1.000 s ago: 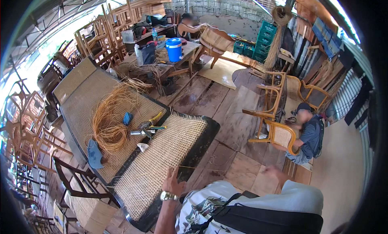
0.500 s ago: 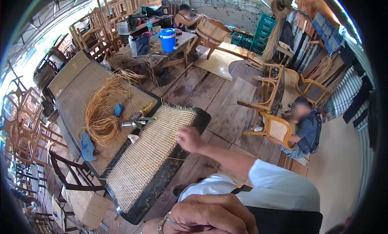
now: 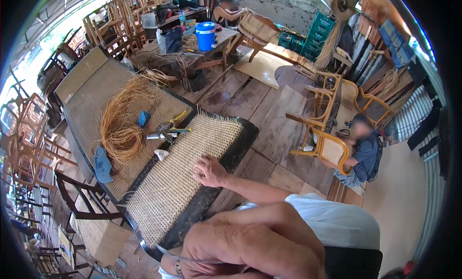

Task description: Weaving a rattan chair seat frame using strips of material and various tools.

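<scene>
A pale woven cane panel [image 3: 168,197] lies in a black frame [image 3: 248,137] slanting across the left and middle. My right hand [image 3: 210,171] is at the panel's right side, fingers bent and somewhat apart over the weave; nothing plainly shows in them. Large and close at the lower edge is my left hand [image 3: 255,235], its fingers curled; what they hold, if anything, is hidden. A bracelet [image 3: 178,268] circles that wrist. Short cane ends stick up along the panel's far edge. Beside it lie yellow-handled pliers [image 3: 179,119] and a white scrap [image 3: 161,154].
A coil of orange-brown strands [image 3: 118,134], a small blue item [image 3: 144,118] and a blue cloth [image 3: 102,164] lie on the adjoining cane surface. A blue cooler [image 3: 206,36] stands on a table behind. One person [image 3: 363,149] handles a chair at right; another [image 3: 226,12] works at the back.
My right hand has moved left and slightly nearer over the panel, its fingers less bunched. My left hand has risen and fills more of the lower edge.
</scene>
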Available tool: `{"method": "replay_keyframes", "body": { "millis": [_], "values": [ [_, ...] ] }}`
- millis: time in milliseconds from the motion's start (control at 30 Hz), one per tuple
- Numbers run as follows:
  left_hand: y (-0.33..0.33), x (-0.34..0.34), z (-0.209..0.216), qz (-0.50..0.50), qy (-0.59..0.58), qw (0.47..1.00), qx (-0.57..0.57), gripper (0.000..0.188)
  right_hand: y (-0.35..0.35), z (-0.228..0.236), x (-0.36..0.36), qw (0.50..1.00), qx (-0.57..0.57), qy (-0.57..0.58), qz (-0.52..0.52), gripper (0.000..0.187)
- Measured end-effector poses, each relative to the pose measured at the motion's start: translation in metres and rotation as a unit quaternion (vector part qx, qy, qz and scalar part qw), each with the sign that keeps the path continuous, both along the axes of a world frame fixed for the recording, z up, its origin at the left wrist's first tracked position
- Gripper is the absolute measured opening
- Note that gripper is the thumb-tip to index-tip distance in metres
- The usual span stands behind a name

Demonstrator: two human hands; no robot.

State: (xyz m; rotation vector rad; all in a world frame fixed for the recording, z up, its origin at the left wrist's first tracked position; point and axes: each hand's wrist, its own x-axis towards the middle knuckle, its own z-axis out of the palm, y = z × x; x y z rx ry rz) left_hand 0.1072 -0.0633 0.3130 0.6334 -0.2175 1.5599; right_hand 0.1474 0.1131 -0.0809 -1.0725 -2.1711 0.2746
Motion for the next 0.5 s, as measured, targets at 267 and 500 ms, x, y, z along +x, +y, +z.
{"method": "replay_keyframes", "body": {
  "millis": [267,500],
  "values": [
    [0.052,-0.098,-0.03,-0.193,0.195,0.947,0.165,0.034,-0.013,0.027,-0.003,0.999,-0.015,-0.008,-0.048,0.037],
    [0.069,-0.147,-0.082,-0.224,0.208,0.928,0.214,0.037,-0.017,0.034,-0.008,0.999,-0.015,-0.007,-0.033,0.036]
  ]
}}
